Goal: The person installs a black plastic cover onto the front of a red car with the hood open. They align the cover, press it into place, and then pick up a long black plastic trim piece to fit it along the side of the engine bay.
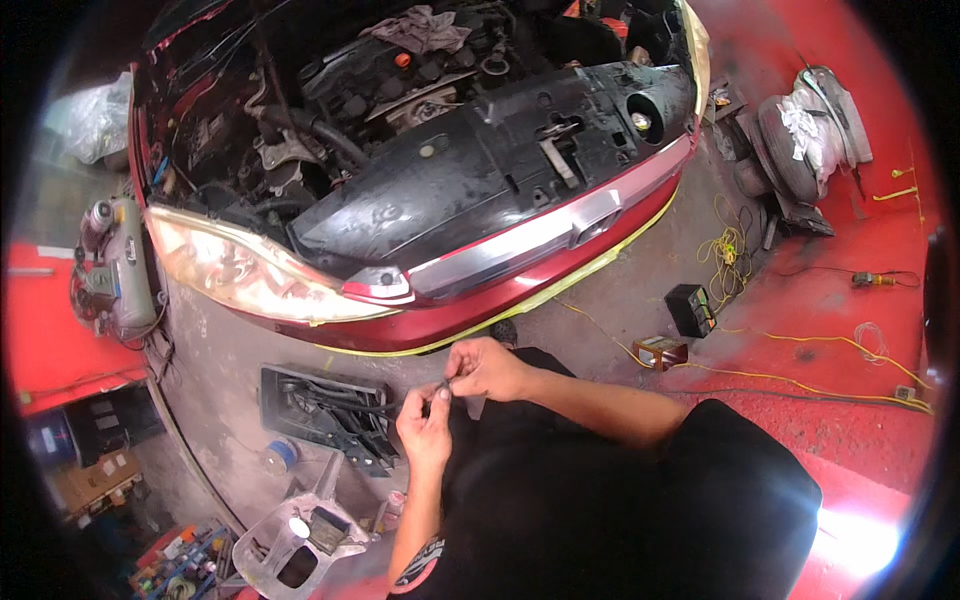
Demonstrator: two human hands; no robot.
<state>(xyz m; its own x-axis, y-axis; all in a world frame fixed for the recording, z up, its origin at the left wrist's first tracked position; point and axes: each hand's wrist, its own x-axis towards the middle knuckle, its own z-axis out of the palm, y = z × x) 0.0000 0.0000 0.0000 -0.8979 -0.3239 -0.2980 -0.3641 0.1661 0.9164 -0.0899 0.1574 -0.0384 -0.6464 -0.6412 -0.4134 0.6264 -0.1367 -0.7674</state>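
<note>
My left hand (425, 425) and my right hand (480, 370) meet in front of my black shirt, below the car's front bumper (470, 324). The fingers of each are pinched round a small dark piece (446, 386), too small to make out. Just left of them a black plastic tray (275, 400) on the floor holds dark parts. Above, the red car stands with its engine bay (410, 90) open, a black cover (450, 190) along its front, a rag on the engine and a cloudy headlamp (240, 265) at the left.
A grey compressor (130, 270) stands left of the car. A plastic stool (260, 550) is at lower left, near a blue spool (282, 456). Tyres (785, 160), yellow cords (730, 260), a battery (690, 310) and a small box (660, 352) lie to the right by a red wall (890, 80).
</note>
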